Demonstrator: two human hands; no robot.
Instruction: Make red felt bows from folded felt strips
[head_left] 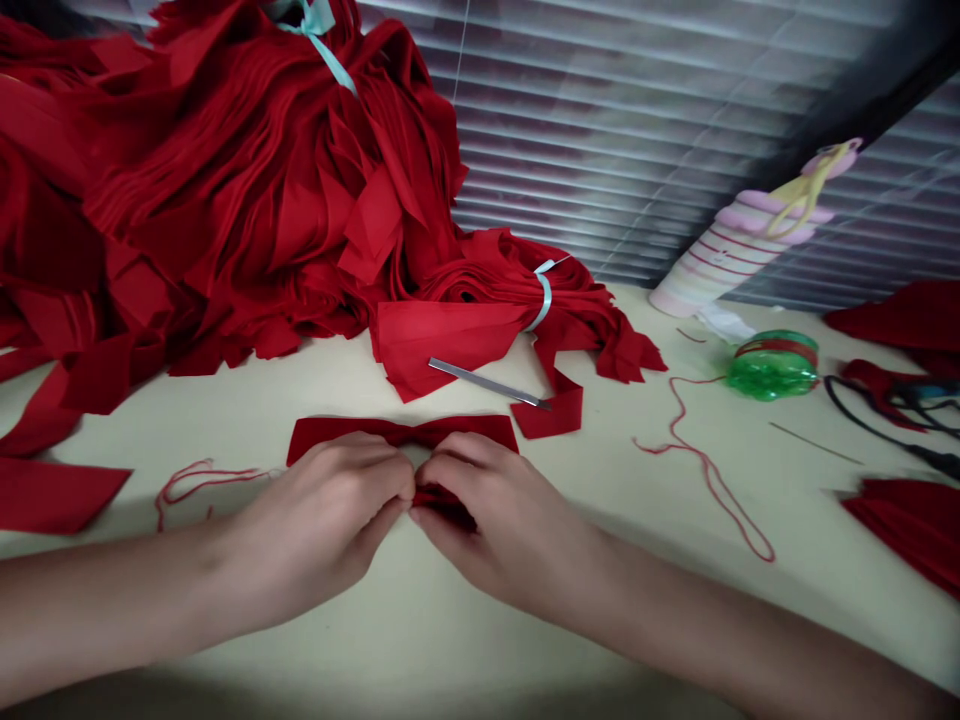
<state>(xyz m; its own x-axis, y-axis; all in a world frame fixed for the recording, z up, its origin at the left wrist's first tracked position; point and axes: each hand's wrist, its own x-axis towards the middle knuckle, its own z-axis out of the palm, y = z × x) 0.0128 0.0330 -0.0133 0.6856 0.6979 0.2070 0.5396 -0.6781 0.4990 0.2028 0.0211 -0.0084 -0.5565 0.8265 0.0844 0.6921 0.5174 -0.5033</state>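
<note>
Both of my hands meet at the middle of a dark red felt strip [401, 434], pinching it into a bow shape on the cream table [480, 640]. My left hand [322, 520] and my right hand [495, 530] press together at the gathered centre, and a fold of felt [442, 505] shows below their fingertips. A thin red thread [202, 478] lies on the table and runs up to my left hand. A second loose length of red thread [709, 465] lies further right, away from both hands.
A large heap of red felt strips [225, 180] rises behind, beside a bundle tied with pale blue ribbon [510, 300]. A steel ruler [484, 382] rests on red felt. To the right stand a green plastic spool [772, 365], a pink-and-white object [742, 240] and black cable [885, 420].
</note>
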